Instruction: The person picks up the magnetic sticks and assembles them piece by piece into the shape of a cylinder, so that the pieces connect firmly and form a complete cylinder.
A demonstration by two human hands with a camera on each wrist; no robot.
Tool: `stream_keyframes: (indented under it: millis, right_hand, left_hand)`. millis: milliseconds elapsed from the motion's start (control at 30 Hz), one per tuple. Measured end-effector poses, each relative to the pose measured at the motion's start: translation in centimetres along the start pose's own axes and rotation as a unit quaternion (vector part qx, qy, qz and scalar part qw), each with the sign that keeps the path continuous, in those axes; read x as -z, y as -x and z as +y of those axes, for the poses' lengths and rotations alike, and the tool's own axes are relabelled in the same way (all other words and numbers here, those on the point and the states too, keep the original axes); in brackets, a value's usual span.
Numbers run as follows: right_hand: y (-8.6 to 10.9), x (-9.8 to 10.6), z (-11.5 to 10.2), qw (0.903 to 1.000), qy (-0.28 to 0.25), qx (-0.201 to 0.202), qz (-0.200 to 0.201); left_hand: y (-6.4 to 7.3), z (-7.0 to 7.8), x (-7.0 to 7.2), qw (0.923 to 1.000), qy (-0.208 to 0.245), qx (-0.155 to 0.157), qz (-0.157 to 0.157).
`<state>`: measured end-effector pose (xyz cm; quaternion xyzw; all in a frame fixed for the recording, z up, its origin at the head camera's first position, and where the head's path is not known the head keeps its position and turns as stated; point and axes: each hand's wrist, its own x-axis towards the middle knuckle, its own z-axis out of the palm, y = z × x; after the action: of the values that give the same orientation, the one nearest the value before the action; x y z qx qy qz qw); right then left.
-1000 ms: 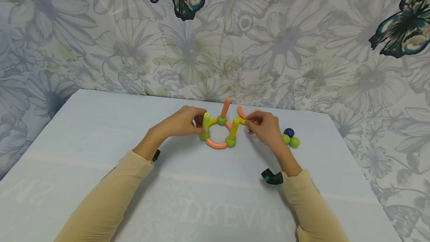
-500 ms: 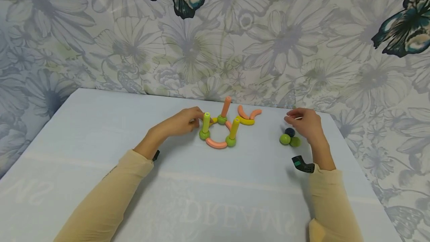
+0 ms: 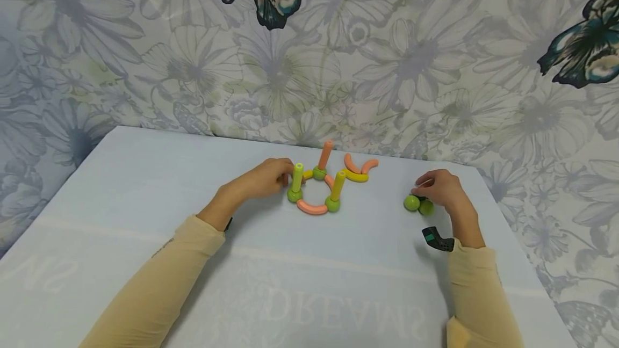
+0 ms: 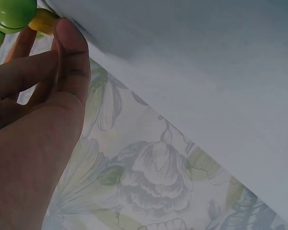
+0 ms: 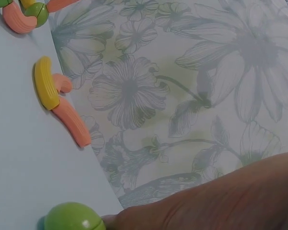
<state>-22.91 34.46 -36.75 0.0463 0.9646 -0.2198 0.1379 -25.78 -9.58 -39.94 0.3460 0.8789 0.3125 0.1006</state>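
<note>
A ring of curved pieces and green balls stands toward the back of the table, with a lime stick (image 3: pixel 297 177), a yellow stick (image 3: pixel 338 186) and an orange stick (image 3: pixel 325 155) upright on the balls. My left hand (image 3: pixel 267 178) rests loosely at the ring's left side, fingertips by the yellow curved piece (image 3: pixel 308 174), partly hidden behind the lime stick. Over at the right, the fingers of my right hand (image 3: pixel 441 189) close over a dark blue ball (image 3: pixel 422 197), mostly hidden beneath them. Two green balls (image 3: pixel 411 203) lie right beside it; one also shows in the right wrist view.
Between the ring and my right hand lie a loose yellow curved piece (image 3: pixel 356 176) and two orange curved pieces (image 3: pixel 370 165), near the table's back edge. The white table (image 3: pixel 309 267) meets a flower-patterned wall (image 3: pixel 203 69) behind.
My right hand has left the loose curved pieces, moved right and come down onto the dark blue ball. The left hand has let go of the lime stick's joint and drawn slightly back.
</note>
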Motion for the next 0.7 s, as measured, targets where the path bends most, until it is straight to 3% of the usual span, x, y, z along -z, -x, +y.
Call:
stream_keyframes:
  millis: [333, 467, 567, 700]
  right_hand:
    - [0.1, -0.1, -0.1, 0.9992, 0.014, -0.023, 0.028]
    - [0.2, -0.4, -0.8, 0.9947, -0.008, 0.017, 0.101]
    - [0.6, -0.5, -2.0, 0.9841, -0.040, 0.072, 0.158]
    - [1.3, -0.7, -4.7, 0.9687, -0.094, 0.138, 0.183]
  left_hand:
    - [0.1, 0.1, 0.0, 0.9998, 0.006, 0.015, 0.009]
    - [0.0, -0.1, -0.1, 0.9998, 0.012, 0.015, 0.008]
    - [0.1, -0.1, -0.1, 0.9997, 0.016, 0.017, 0.006]
    - [0.2, 0.0, 0.0, 0.9997, 0.019, 0.016, 0.006]
